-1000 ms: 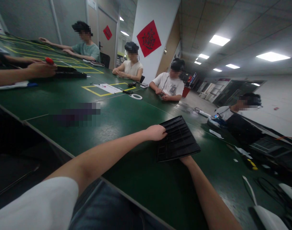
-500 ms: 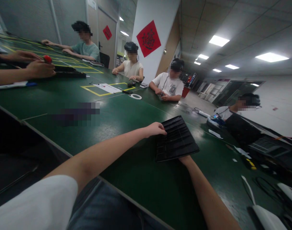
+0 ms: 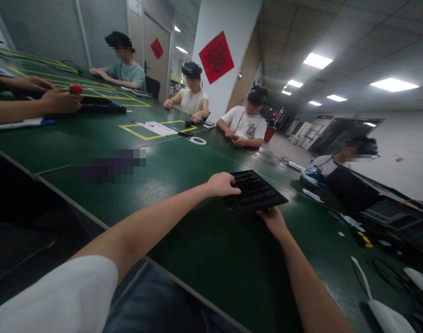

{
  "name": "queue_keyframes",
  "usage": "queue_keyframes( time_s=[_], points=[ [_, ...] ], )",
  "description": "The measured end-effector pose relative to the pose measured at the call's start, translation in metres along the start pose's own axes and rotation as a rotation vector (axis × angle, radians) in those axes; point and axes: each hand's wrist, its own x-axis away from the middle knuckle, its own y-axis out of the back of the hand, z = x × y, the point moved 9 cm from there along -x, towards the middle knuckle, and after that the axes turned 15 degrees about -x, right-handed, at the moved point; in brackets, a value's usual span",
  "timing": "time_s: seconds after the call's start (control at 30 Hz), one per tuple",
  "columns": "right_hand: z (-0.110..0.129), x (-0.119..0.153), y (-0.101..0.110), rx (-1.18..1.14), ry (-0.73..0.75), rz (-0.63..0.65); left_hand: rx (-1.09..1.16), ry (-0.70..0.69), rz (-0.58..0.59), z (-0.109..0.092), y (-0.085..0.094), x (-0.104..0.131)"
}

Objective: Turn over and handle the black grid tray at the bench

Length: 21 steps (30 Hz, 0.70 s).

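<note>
A flat black tray (image 3: 258, 190) with ridges or compartments across its face is held over the green table (image 3: 197, 240). My left hand (image 3: 225, 184) grips its left edge, thumb on top and the other fingers out of sight. My right hand (image 3: 274, 221) holds the near edge from below, its fingertips partly hidden under the tray. The tray's face tilts up towards me. Too dark to make out is whatever may lie in its compartments.
Several people sit around the table; a co-worker's hands (image 3: 60, 99) hold a red-topped item at left. A white tape roll (image 3: 198, 141) lies beyond the tray. On the right are a yellow-and-black tool (image 3: 364, 239), cables and a white device (image 3: 388, 317). The table's front edge (image 3: 109, 227) runs diagonally before me.
The tray has tipped to a flatter angle, its near edge rising. My right hand has come up with it and shows more. My left hand stays on the left edge.
</note>
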Motion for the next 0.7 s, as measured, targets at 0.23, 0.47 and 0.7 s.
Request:
queue_keyframes(
  time_s=[0.23, 0.47, 0.7],
  points=[
    [-0.041, 0.016, 0.093, 0.594, -0.443, -0.292, -0.274, 0.494, 0.065, 0.116, 0.013, 0.008],
    [-0.054, 0.018, 0.086, 0.679, -0.545, -0.224, -0.308, 0.53, 0.084, 0.134, 0.005, 0.014],
    [-0.019, 0.001, 0.022, 0.382, -0.215, -0.107, -0.226, 0.279, 0.026, 0.052, -0.016, 0.001]
  ],
)
